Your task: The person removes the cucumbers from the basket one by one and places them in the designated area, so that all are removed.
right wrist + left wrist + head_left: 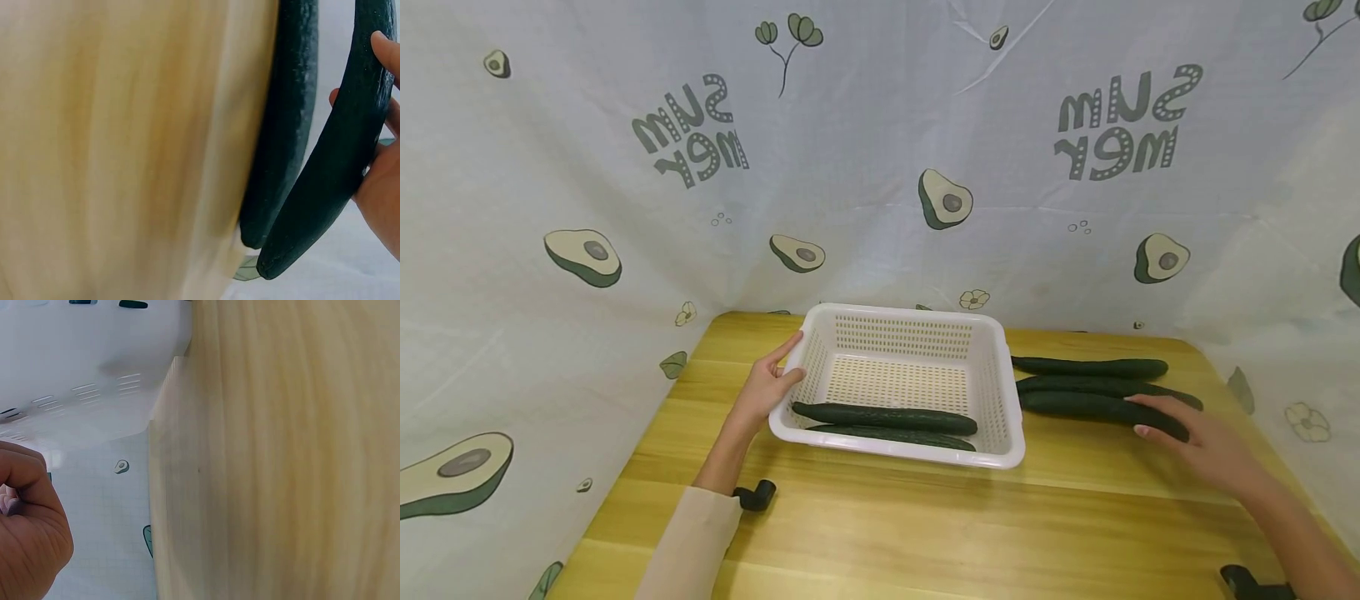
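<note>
A white plastic basket [1009, 383] with slotted walls stands on the table, two dark green cucumbers lying along its near side: an upper cucumber [887, 417] and a lower cucumber [895, 437], partly hidden by the rim. My left hand [763, 387] grips the basket's left rim, thumb over the inner side. Right of the basket, my right hand [1213, 446] holds the nearest cucumber [1097, 406] by its right end. In the right wrist view, thumb and fingers wrap this cucumber [337, 162]. Behind it lie a middle cucumber [1150, 387] and a far cucumber [1097, 367].
The wooden table [970, 533] ends at a white cloth [865, 150] printed with avocados, which hangs behind and along both sides. A dark fitting [756, 496] sits at the left wrist, another dark fitting [1247, 581] at the right.
</note>
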Demonstrator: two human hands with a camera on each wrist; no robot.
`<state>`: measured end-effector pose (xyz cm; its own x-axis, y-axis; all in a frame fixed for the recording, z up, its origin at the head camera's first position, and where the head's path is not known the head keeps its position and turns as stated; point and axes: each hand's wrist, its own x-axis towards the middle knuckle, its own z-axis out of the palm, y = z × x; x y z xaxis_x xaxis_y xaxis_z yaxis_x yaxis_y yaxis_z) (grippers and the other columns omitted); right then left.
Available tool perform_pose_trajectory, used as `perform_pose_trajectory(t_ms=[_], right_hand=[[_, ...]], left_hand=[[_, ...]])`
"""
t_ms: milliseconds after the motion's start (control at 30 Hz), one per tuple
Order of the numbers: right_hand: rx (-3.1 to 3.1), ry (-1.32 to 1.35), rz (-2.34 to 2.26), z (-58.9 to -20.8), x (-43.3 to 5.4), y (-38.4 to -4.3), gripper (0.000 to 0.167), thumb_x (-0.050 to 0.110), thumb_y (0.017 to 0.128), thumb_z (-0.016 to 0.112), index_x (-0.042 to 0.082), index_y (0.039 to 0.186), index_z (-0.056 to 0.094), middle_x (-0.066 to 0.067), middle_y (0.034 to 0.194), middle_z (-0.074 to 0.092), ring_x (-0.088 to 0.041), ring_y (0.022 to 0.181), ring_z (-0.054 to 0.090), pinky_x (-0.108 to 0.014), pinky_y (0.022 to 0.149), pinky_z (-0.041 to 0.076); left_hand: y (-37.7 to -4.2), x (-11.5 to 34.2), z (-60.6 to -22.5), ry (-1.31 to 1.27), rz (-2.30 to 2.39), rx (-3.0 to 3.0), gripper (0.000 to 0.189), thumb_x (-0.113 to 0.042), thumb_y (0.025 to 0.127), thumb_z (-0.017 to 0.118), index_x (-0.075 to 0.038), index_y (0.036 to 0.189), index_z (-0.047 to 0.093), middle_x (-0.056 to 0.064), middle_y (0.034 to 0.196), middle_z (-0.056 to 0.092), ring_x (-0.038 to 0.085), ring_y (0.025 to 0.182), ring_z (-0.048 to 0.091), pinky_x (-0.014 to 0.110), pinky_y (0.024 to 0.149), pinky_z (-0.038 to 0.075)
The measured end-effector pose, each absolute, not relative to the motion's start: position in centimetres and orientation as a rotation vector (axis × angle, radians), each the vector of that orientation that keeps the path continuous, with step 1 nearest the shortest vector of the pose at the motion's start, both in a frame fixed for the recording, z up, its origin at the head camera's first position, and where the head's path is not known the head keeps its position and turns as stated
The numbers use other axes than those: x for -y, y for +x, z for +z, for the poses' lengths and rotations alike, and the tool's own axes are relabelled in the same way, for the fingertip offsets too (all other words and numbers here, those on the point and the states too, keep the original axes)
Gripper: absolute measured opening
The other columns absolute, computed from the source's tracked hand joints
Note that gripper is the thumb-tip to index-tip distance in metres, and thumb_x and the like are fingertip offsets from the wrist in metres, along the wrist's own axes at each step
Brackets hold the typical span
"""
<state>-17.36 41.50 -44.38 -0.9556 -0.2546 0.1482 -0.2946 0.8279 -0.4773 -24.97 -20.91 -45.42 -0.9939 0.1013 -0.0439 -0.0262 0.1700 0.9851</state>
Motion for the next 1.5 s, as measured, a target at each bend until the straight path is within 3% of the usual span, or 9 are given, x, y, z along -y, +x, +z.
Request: perform_pose_trajectory(t_ms=[100, 267, 400, 500, 600, 833, 1033, 1267, 1500], right_hand=[[2.93, 0.439, 0.759, -44.7, -41.4, -17.3, 0.047, 0.024, 0.1, 0.068, 0.017, 0.146, 0.057, 0.025, 0.141, 0.045, -0.041, 0.125, 0.053, -0.049, 0.088, 0.046], [2.912, 0.508, 0.78, -45.4, -41.4, -17.6, 0.045, 0.02, 0.099, 0.07, 0.018, 0.142, 0.06, -0.013, 0.14, 0.059, 0.016, 0.118, 0.042, -0.022, 0.083, 0.043], [2.866, 0.562, 0.783, -46.2, -41.7, -17.9, 0.044, 0.017, 0.095, 0.073, 0.021, 0.138, 0.063, 0.005, 0.134, 0.061, 0.03, 0.116, 0.027, -0.007, 0.08, 0.034], [2.846, 0.585, 0.768, -46.5, -41.8, -18.2, 0.043, 0.016, 0.094, 0.075, 0.021, 0.135, 0.065, 0.021, 0.13, 0.057, 0.031, 0.116, 0.027, -0.004, 0.08, 0.033], [2.853, 0.586, 0.743, -46.5, -41.7, -18.3, 0.042, 0.016, 0.092, 0.077, 0.02, 0.132, 0.067, 0.023, 0.13, 0.054, 0.03, 0.115, 0.029, -0.004, 0.079, 0.034], [2.844, 0.615, 0.697, -46.9, -41.8, -18.6, 0.042, 0.016, 0.089, 0.08, 0.018, 0.13, 0.069, 0.009, 0.128, 0.061, 0.029, 0.114, 0.029, -0.003, 0.08, 0.035], [2.747, 0.706, 0.651, -47.4, -41.8, -18.8, 0.045, 0.012, 0.083, 0.084, 0.015, 0.126, 0.071, 0.012, 0.123, 0.064, 0.027, 0.116, 0.032, -0.002, 0.084, 0.033], [2.729, 0.727, 0.576, -47.7, -41.6, -18.9, 0.045, 0.013, 0.081, 0.086, 0.013, 0.123, 0.072, -0.005, 0.118, 0.07, 0.023, 0.114, 0.037, -0.003, 0.085, 0.033], [2.797, 0.67, 0.474, -47.7, -41.4, -18.8, 0.042, 0.018, 0.083, 0.085, 0.014, 0.122, 0.072, -0.009, 0.121, 0.069, -0.018, 0.109, 0.058, -0.02, 0.084, 0.043]], left_hand=[[-25.0, 21.0, -45.5, 0.076, 1.958, -2.326, 0.07, -0.006, 0.099, 0.058, -0.029, 0.162, 0.036, -0.004, 0.05, 0.052, 0.009, 0.042, 0.049, 0.025, 0.056, 0.055], [-25.1, 21.0, -45.5, 0.074, 1.949, -2.328, 0.07, -0.007, 0.099, 0.059, -0.03, 0.162, 0.036, -0.002, 0.051, 0.054, 0.009, 0.044, 0.051, 0.025, 0.059, 0.056], [-25.0, 20.9, -45.3, 0.067, 1.944, -2.324, 0.07, -0.008, 0.099, 0.059, -0.032, 0.161, 0.036, -0.003, 0.051, 0.053, 0.009, 0.044, 0.051, 0.025, 0.058, 0.056], [-24.9, 20.9, -45.2, 0.068, 1.944, -2.321, 0.07, -0.007, 0.1, 0.059, -0.032, 0.161, 0.036, -0.003, 0.051, 0.053, 0.009, 0.045, 0.053, 0.025, 0.06, 0.057], [-24.8, 20.9, -45.2, 0.074, 1.949, -2.324, 0.069, -0.007, 0.1, 0.059, -0.03, 0.161, 0.037, -0.001, 0.053, 0.057, 0.01, 0.051, 0.061, 0.027, 0.065, 0.061], [-25.0, 20.9, -45.4, 0.091, 1.952, -2.328, 0.07, -0.006, 0.1, 0.06, -0.03, 0.161, 0.037, 0.002, 0.057, 0.062, 0.016, 0.065, 0.072, 0.034, 0.073, 0.064], [-25.0, 20.9, -45.3, 0.091, 1.957, -2.339, 0.069, -0.006, 0.099, 0.06, -0.029, 0.161, 0.037, 0.003, 0.057, 0.063, 0.017, 0.065, 0.072, 0.033, 0.072, 0.064], [-25.0, 20.9, -45.3, 0.076, 1.948, -2.339, 0.07, -0.007, 0.099, 0.059, -0.03, 0.161, 0.037, -0.001, 0.053, 0.058, 0.013, 0.056, 0.065, 0.031, 0.07, 0.063], [-24.9, 21.0, -45.2, 0.076, 1.949, -2.334, 0.07, -0.006, 0.099, 0.06, -0.03, 0.161, 0.036, 0.004, 0.058, 0.063, 0.021, 0.072, 0.075, 0.037, 0.077, 0.064]])
